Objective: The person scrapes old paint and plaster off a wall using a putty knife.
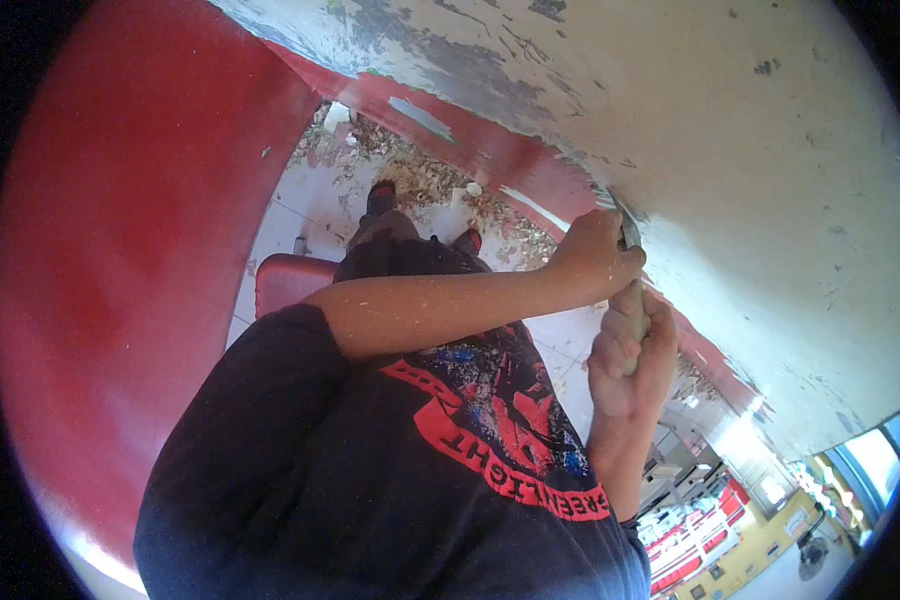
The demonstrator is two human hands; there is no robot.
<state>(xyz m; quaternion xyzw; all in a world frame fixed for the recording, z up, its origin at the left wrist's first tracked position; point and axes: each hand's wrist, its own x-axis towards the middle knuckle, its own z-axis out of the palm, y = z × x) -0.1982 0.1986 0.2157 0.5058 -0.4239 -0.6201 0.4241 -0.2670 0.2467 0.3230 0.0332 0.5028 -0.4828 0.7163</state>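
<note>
Both hands are on one scraper-like tool with a pale handle (635, 326) and a narrow metal blade (630, 231). My right hand (630, 352) wraps the handle from below. Above it, my left hand (596, 251) grips the blade end, its forearm crossing in front of my body. The tool's tip meets the wall at the ragged border between red coating (510, 161) and the bare cream surface (757, 187). How deep the tip sits under the coating cannot be seen. Pale flecks dot my left forearm.
Flakes and crumbs of debris (420, 176) lie on the tiled floor (281, 229) along the wall's foot. A red padded seat (289, 281) is close by my left side. Another red surface (142, 187) rises at left. Furniture and a red-and-white rack (694, 551) are at lower right.
</note>
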